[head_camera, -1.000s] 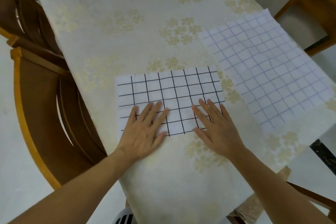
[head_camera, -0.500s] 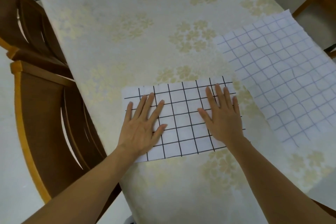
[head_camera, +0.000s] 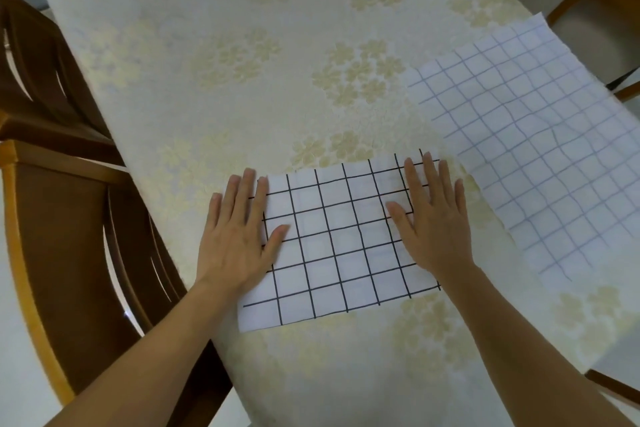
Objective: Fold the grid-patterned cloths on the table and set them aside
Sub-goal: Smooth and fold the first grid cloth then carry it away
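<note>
Both flat, open hands, left hand [head_camera: 239,236] and right hand [head_camera: 433,222], press the black-grid cloth [head_camera: 339,246]; sliding apart could wrinkle or unfold it.

Near cloth [head_camera: 341,246]: white, bold black grid, large squares. Far cloth [head_camera: 540,149]: white, thin pale blue-grey grid, smaller squares, lines wavy in places. Surface [head_camera: 214,45]: cream covering, pale yellow flower clusters scattered over it. Chair [head_camera: 69,253]: dark brown wood, lighter orange-tan edge. Floor [head_camera: 14,357]: off-white.
</note>
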{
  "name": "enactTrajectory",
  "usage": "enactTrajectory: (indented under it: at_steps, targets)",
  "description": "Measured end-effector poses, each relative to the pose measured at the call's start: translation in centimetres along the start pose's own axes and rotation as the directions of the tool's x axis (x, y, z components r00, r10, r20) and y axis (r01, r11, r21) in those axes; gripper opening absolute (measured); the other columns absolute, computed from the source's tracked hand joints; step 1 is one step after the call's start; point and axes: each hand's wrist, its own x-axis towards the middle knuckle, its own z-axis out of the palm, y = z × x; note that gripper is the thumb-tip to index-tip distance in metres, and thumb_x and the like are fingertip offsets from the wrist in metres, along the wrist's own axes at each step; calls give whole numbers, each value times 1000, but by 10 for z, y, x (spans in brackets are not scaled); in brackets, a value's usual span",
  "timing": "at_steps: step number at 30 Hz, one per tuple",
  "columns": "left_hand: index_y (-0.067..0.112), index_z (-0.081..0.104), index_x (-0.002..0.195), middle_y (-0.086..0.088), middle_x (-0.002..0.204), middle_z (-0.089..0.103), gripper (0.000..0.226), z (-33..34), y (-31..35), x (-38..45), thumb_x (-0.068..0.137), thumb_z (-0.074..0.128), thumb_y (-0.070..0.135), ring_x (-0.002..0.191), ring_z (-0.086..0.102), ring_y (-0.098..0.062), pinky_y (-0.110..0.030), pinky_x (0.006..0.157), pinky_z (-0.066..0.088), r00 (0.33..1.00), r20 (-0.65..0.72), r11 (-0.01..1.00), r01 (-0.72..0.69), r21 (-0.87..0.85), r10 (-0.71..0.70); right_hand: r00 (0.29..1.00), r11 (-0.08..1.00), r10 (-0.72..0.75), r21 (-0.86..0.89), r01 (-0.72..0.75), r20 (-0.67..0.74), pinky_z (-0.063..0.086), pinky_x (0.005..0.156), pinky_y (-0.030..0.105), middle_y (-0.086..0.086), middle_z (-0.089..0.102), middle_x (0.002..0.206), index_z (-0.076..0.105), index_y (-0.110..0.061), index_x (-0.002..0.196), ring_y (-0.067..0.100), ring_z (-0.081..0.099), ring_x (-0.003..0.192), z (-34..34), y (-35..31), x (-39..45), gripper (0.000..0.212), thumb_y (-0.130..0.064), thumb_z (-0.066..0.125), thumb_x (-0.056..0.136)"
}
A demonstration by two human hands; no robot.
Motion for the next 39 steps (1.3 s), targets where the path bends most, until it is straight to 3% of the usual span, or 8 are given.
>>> enactTrajectory:
  at_steps: [11,14,17,20,26,34,39]
  targets:
    - [26,-10,157,0,166,-16,76,-5,1,0,98,19,64,152,-18,-19,-51,124,0,999,12,998,-51,-27,52,987,994,103,10,-105,122,8,124,52,4,-4,168,-1,-26,159,27,-5,154,4,11,-50,74,-67,14,99]
    - [26,3,159,-2,168,-1,71,-18,18,13,100,27,58,154,-3,-23,-54,123,3,974,-45,975,-224,-10,223,979,983,170,45,-175,112,5,124,49,3,-1,168,0,-27,159,25,-5,154,-6,12,-55,72,-64,18,100]
    - [22,24,157,-5,165,17,62,-27,54,46,102,30,50,152,16,-27,-56,121,12,861,-51,863,-506,17,506,957,960,260,69,-270,130,4,125,47,3,-1,168,-1,-29,159,22,-6,154,-18,13,-67,67,-58,19,102]
    - [18,39,151,-7,162,27,55,-26,94,84,102,35,42,149,28,-27,-58,118,22,683,-2,682,-729,61,731,929,933,339,73,-352,145,6,124,48,4,4,167,5,-28,159,22,-3,154,-25,14,-79,64,-56,17,103]
    - [16,46,146,-8,157,38,49,-18,150,145,101,43,35,145,35,-26,-53,119,23,363,132,334,-922,197,922,883,884,448,80,-461,140,9,124,50,4,6,167,8,-28,159,24,0,154,-27,18,-94,64,-58,14,102]
    - [16,51,138,-6,153,44,43,-12,196,193,99,45,33,140,41,-25,-49,118,27,147,197,105,-973,207,969,865,863,494,66,-500,87,15,123,52,7,16,165,22,-27,157,27,8,154,-8,25,-89,64,-60,19,102]
    - [17,45,139,-5,157,36,47,-11,213,203,95,46,34,144,34,-22,-45,120,23,103,240,64,-984,167,965,867,863,497,80,-499,41,17,122,53,9,21,164,30,-29,155,29,14,153,1,23,-92,61,-59,23,103]
